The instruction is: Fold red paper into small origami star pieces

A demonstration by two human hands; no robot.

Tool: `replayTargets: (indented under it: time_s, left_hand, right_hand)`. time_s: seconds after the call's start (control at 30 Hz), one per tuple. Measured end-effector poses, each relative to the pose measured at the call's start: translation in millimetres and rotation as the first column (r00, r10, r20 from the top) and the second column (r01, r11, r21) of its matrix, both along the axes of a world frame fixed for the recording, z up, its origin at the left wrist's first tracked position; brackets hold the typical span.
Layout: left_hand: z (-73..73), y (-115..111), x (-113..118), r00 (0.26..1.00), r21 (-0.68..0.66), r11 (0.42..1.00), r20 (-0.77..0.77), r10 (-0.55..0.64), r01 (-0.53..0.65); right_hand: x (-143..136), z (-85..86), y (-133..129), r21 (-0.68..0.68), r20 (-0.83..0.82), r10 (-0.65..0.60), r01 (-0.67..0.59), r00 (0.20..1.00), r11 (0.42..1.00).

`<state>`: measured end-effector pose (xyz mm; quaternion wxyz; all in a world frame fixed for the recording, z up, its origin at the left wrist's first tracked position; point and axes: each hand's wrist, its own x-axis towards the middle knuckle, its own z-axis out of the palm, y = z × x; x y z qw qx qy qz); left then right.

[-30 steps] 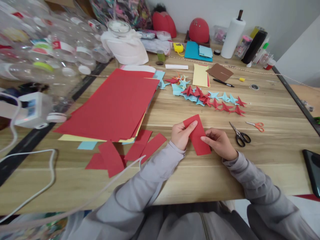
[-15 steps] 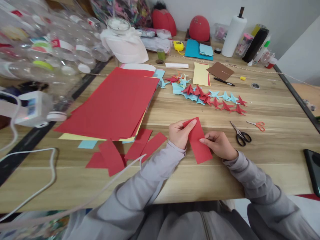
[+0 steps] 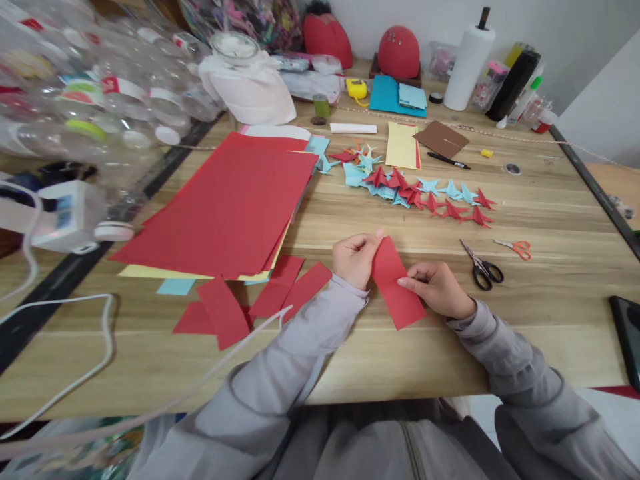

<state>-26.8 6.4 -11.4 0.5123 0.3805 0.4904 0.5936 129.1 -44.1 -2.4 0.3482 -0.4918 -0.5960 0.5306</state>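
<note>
A red paper strip (image 3: 397,283) is held at a slant above the table, its long side running from upper left to lower right. At its upper left edge is my left hand (image 3: 354,259), closed, with the thumb tip by the top corner and the other fingers curled. My right hand (image 3: 439,288) pinches the strip's right edge between thumb and curled fingers. More red paper pieces (image 3: 223,312) lie overlapping to the left of my left forearm. Black-handled scissors (image 3: 482,267) rest right of my right hand, beside small orange-handled scissors (image 3: 515,248).
Large red sheets (image 3: 225,207) are stacked at left. Folded red and blue paper stars (image 3: 425,193) spread across the middle. Plastic bottles (image 3: 125,100) crowd the left side. A white cable (image 3: 200,383) crosses near my left forearm. A black phone-like object (image 3: 627,337) lies at the right edge.
My left thumb has slid off the face of the red strip to its top corner, and the hand has shifted slightly left. My right hand keeps its pinch.
</note>
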Motion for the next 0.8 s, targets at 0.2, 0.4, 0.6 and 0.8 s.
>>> replayTargets:
  time_s: [0.2,0.4,0.6,0.8]
  left_hand:
    - [0.9,-3,1,0.982,-0.039,0.991,0.146,-0.122,0.129]
    - [5.8,-6,2,0.971,-0.117,0.974,0.164,-0.173,0.193]
    - [8.6,-16,7,0.903,-0.133,0.894,0.035,-0.428,0.429]
    - [8.5,-26,13,0.825,-0.127,0.820,-0.024,-0.565,0.558]
  right_hand:
    - [-2,-0.1,3,-0.128,-0.188,-0.228,0.207,0.955,0.970]
    - [-1,0.6,5,-0.120,-0.232,-0.318,0.297,0.919,0.947]
    - [-1,4.3,5,-0.175,-0.373,-0.348,0.304,0.860,0.937]
    - [-2,4.8,3,-0.275,-0.420,-0.401,0.307,0.814,0.911]
